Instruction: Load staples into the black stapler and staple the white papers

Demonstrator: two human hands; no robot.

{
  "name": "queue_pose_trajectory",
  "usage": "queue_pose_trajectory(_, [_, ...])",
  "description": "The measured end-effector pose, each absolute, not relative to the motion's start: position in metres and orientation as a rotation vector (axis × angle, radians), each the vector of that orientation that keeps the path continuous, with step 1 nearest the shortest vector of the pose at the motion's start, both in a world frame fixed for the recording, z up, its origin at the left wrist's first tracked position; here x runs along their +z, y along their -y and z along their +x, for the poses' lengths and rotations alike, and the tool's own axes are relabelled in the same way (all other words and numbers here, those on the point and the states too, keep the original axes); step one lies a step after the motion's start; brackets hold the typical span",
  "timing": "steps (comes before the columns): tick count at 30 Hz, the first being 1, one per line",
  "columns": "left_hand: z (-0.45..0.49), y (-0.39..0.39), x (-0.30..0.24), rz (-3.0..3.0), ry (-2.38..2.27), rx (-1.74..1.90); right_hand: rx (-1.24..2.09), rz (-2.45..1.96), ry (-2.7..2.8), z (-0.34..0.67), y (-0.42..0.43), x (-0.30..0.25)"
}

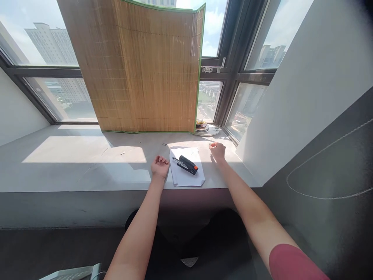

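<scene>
- Half curled and turned palm up, the fingers of my left hand [160, 166] are not pressed together, and I see nothing held in them; this hand is just beside the left edge of the paper.
- Near it, farther toward the window, a small dark piece [164, 144] lies on the windowsill [72, 177]; it is too small to identify.
- White paper [188, 180] lies flat in front of me, and the stapler [187, 165] rests on it, between my two hands, touched by neither.
- As I judge, the stapler is already opened: its black parts look apart, with metal showing at the left end. It is not yet closed.
- On the right, my right hand [217, 151] seems to pinch a small greenish bit [209, 144] between its fingertips, well apart from the stapler, so nothing is joined yet.
</scene>
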State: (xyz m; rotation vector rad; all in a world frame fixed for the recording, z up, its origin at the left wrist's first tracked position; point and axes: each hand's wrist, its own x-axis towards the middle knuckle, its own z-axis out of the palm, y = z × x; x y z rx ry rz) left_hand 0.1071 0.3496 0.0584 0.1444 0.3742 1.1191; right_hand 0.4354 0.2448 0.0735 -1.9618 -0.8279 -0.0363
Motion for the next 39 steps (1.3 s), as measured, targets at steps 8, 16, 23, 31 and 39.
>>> queue_pose_trajectory(8, [0.109, -0.354, 0.057, 0.169, -0.405, 1.124, 0.04, -2.185, 0.87, 0.454, -0.299, 0.059])
queue_pose_trajectory(16, [0.111, -0.36, 0.052, 0.227, -0.434, 1.133, -0.011, -2.31, 1.051, 0.438, -0.251, 0.046])
queue_pose_trajectory(23, [0.116, -0.36, 0.045, 0.421, -0.64, 1.205, -0.135, -2.481, 1.322, 0.391, -0.181, 0.031])
queue_pose_trajectory(31, [0.129, -0.414, 0.055, 0.746, -0.909, 1.237, -0.174, -2.528, 1.383, 0.379, -0.181, 0.034])
queue_pose_trajectory(39, [0.152, -0.46, 0.074, 1.167, -0.861, 1.244, -0.18, -2.517, 1.374, 0.38, -0.18, 0.033])
